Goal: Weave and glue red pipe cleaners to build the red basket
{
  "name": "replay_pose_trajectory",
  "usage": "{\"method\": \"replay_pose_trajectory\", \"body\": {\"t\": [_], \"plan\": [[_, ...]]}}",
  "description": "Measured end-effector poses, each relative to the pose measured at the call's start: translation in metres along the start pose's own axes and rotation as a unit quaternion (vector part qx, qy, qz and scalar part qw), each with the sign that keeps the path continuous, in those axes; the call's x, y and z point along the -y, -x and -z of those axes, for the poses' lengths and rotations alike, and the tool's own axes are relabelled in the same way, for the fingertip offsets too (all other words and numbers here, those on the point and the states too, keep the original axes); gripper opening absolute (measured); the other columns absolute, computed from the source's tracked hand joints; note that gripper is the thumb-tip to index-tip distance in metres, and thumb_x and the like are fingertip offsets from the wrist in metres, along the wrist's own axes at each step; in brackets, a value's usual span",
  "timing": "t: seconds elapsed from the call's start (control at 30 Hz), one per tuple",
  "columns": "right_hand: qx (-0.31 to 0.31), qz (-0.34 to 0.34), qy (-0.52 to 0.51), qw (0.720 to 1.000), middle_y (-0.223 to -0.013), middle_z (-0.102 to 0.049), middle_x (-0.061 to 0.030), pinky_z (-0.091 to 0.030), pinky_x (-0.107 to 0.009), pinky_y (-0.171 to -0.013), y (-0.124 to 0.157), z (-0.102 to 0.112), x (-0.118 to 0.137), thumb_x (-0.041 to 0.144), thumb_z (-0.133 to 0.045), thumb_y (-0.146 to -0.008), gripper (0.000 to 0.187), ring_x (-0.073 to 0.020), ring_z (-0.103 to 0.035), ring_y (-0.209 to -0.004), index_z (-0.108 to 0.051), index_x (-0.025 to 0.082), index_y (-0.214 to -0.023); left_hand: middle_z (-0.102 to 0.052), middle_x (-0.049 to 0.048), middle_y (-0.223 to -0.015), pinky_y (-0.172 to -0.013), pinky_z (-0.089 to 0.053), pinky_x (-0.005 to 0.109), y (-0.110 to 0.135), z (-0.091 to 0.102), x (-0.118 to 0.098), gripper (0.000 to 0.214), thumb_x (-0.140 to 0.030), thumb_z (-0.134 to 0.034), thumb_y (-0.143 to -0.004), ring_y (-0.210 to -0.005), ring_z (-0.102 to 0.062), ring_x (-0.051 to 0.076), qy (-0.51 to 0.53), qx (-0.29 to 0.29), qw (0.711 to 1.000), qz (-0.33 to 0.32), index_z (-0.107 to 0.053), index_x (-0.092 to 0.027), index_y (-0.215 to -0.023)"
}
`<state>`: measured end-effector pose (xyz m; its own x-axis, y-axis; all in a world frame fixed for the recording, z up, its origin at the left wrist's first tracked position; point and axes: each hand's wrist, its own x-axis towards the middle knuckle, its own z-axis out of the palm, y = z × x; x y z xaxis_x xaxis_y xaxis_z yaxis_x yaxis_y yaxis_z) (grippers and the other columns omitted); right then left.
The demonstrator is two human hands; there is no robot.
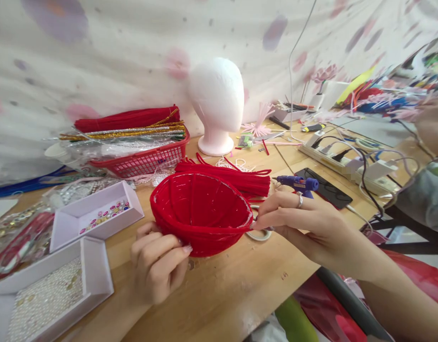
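A red bowl-shaped piece (200, 204), seemingly built from fuzzy chenille stems, is tilted so its hollow inside faces me. My left hand (162, 261) grips its lower left side, fingers curled and the thumb hidden. At the right end of the rim, the fingertips of my right hand (304, 228) pinch the edge; a ring sits on one finger. Behind the bowl lies a bundle of red chenille stems (254, 181). A purple glue gun (299, 184) rests just beyond my right hand. Partly covered by that hand are pale scissors handles (259, 235).
A white foam head (219, 104) stands at the back. Left of it is a red basket (144, 164) of stems. White trays of gems (97, 237) and pearls (97, 270) sit at left. At right are a phone (325, 187), a cabled power strip (332, 161) and another person's hand (432, 126).
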<state>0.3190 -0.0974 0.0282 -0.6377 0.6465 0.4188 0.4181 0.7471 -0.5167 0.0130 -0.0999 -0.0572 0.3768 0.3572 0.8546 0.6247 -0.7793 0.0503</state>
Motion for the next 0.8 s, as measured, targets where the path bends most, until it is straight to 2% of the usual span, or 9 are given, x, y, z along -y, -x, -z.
{"method": "replay_pose_trajectory", "body": {"t": [0.07, 0.23, 0.4, 0.6, 0.8], "plan": [[-0.01, -0.001, -0.003, 1.0, -0.102, -0.069, -0.0037, -0.052, -0.022, -0.077, -0.001, -0.002, -0.003, 0.002, -0.051, -0.1, 0.028, -0.0102, -0.064, -0.09, -0.07, 0.021, -0.109, -0.062, -0.0022, -0.075, -0.069, -0.049, 0.034, -0.001, 0.0, 0.001, 0.019, -0.006, -0.062, -0.084, -0.056, -0.049, 0.012, 0.002, -0.005, 1.0, -0.004, -0.057, -0.024, -0.087], [-0.016, -0.006, -0.003, 1.0, -0.096, -0.072, -0.0031, -0.053, -0.024, -0.077, -0.004, -0.002, -0.008, 0.012, -0.055, -0.102, 0.017, -0.0123, -0.069, -0.091, -0.069, 0.021, -0.101, -0.057, -0.0048, -0.069, -0.066, -0.047, 0.032, -0.006, 0.002, 0.002, 0.021, -0.004, -0.062, -0.082, -0.052, -0.046, 0.011, 0.006, 0.004, 1.0, -0.012, -0.056, -0.024, -0.084], [0.014, -0.028, -0.007, 0.999, -0.098, -0.074, -0.004, -0.055, -0.026, -0.077, -0.004, 0.002, -0.014, 0.014, -0.054, -0.102, 0.019, -0.0133, -0.071, -0.09, -0.07, 0.02, -0.11, -0.052, -0.0065, -0.067, -0.056, -0.04, 0.028, -0.015, 0.002, 0.005, 0.024, 0.0, -0.062, -0.078, -0.049, -0.041, 0.009, 0.016, 0.003, 1.0, -0.017, -0.055, -0.023, -0.083], [-0.025, 0.013, -0.012, 1.0, -0.101, -0.074, -0.0061, -0.056, -0.026, -0.079, -0.01, -0.003, -0.029, 0.013, -0.054, -0.102, 0.02, -0.0137, -0.07, -0.095, -0.071, 0.019, -0.109, -0.053, -0.0034, -0.077, -0.055, -0.039, 0.027, -0.02, 0.003, 0.008, 0.024, 0.002, -0.061, -0.078, -0.056, -0.046, 0.009, 0.005, -0.009, 1.0, -0.015, -0.056, -0.022, -0.083], [-0.046, 0.029, -0.029, 0.998, -0.1, -0.072, -0.0069, -0.057, -0.027, -0.08, -0.019, -0.012, -0.037, 0.013, -0.055, -0.102, 0.019, -0.0143, -0.069, -0.095, -0.073, 0.018, -0.107, -0.05, -0.0054, -0.074, -0.052, -0.033, 0.026, -0.021, 0.002, 0.011, 0.027, 0.004, -0.06, -0.081, -0.05, -0.039, 0.007, 0.011, -0.007, 1.0, 0.021, -0.057, -0.022, -0.089]]}}
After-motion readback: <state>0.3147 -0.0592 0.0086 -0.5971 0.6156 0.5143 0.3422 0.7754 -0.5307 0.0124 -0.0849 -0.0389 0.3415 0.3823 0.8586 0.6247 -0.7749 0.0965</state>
